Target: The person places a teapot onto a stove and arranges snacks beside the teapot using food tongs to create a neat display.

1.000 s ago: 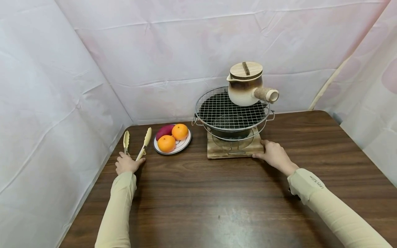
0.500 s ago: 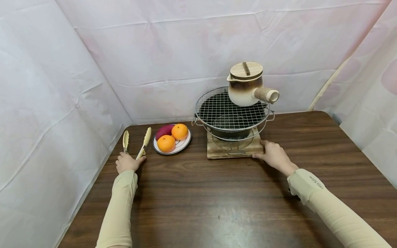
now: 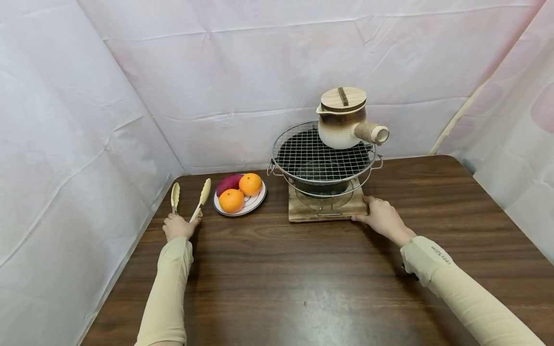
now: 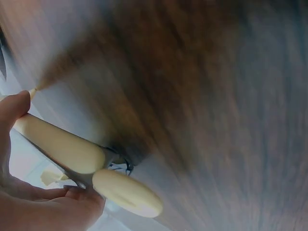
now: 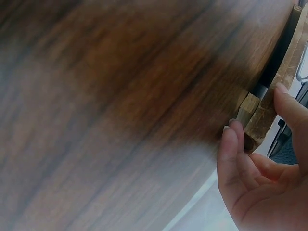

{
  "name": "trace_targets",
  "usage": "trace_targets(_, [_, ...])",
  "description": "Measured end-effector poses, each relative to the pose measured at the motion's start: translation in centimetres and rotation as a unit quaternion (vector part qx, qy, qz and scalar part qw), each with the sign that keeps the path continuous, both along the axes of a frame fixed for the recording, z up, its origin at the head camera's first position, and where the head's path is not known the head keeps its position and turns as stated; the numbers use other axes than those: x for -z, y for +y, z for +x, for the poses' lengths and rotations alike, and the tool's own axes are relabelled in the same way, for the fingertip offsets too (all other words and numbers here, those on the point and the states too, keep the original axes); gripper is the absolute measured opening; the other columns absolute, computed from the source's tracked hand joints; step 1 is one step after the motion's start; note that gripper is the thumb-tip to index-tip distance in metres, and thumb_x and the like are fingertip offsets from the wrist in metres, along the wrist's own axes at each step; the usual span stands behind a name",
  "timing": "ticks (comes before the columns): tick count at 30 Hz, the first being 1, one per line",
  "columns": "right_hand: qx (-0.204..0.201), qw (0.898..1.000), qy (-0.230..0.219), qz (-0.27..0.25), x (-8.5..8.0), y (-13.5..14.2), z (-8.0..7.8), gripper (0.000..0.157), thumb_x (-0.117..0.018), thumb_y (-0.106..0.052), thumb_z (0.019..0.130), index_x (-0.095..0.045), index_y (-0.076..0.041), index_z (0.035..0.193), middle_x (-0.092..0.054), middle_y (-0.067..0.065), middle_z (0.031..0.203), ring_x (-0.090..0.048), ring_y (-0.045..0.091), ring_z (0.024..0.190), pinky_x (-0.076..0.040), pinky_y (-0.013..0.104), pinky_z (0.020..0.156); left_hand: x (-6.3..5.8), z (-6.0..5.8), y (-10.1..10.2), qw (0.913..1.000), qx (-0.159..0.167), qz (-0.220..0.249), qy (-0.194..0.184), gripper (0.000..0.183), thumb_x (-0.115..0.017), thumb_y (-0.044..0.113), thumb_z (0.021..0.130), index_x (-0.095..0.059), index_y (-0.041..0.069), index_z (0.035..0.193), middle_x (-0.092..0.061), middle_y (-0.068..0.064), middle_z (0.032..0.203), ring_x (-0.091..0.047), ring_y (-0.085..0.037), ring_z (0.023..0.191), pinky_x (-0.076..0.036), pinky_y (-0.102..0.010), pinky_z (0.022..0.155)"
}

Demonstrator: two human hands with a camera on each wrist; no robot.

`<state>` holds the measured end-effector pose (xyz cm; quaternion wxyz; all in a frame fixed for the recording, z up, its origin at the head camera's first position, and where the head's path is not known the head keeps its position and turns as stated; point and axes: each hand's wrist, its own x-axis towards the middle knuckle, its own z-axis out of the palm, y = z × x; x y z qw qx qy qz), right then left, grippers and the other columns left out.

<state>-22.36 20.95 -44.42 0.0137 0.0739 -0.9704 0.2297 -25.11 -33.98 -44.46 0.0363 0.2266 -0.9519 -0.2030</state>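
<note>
My left hand (image 3: pixel 178 227) grips a pair of tongs (image 3: pixel 205 191) at the table's left side, with their two cream scalloped tips spread apart and pointing away. In the left wrist view the thumb and fingers (image 4: pixel 79 202) lie around the cream-handled tongs (image 4: pixel 62 144). My right hand (image 3: pixel 383 217) holds the right front corner of a square wooden base (image 3: pixel 298 211). The right wrist view has the thumb on top of the wooden base (image 5: pixel 262 122) and fingertips at its lower edge. On that base stands a round grill with a wire mesh rack (image 3: pixel 307 166).
A side-handled clay teapot (image 3: pixel 339 132) with a wooden lid sits on the rack's back right. Between tongs and grill, a plate (image 3: pixel 255 204) holds two oranges (image 3: pixel 232 201) and a purple sweet potato (image 3: pixel 228 183). White cloth (image 3: pixel 242 72) hangs behind the brown table (image 3: pixel 259 269).
My left hand and forearm have shifted very slightly to the right while still holding the tongs. My right hand and the wooden base have hardly moved.
</note>
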Motion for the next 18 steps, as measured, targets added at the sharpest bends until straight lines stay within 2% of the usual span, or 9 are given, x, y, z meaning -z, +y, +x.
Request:
trace_targets(4, [0.002,1.0,0.002,-0.002,-0.19,-0.04,0.04,0.077,-0.072,-0.041,0.083,-0.048,0.014,0.131,-0.058,0.038,0.12,-0.059,0.051,0.108,-0.049,0.059,0.085,0.14,-0.05,-0.14,0.9999,0.003,-0.003,0.01,0.085,-0.068,0.041,0.084,-0.031,-0.024,0.126,-0.04,-0.046,0.121,-0.041,-0.059,0.113,-0.037,-0.059,0.098])
trace_targets(12, [0.003,1.0,0.002,-0.002,-0.13,-0.22,0.24,0.077,-0.072,-0.041,0.083,-0.047,0.013,0.132,-0.057,0.038,0.122,-0.057,0.052,0.111,-0.048,0.059,0.087,0.69,0.17,-0.99,0.9996,0.002,0.013,0.024,0.085,-0.067,0.041,0.086,-0.029,-0.023,0.127,-0.038,-0.046,0.121,-0.044,-0.058,0.111,-0.038,-0.059,0.099])
trace_targets(18, [0.002,1.0,-0.001,-0.001,-0.06,-0.03,0.06,0.077,-0.072,-0.041,0.083,-0.047,0.013,0.133,-0.056,0.038,0.123,-0.057,0.052,0.111,-0.048,0.059,0.087,-0.18,0.71,-0.59,0.9984,-0.002,0.025,0.05,0.084,-0.067,0.039,0.087,-0.029,-0.022,0.129,-0.037,-0.045,0.122,-0.042,-0.059,0.112,-0.036,-0.061,0.1])
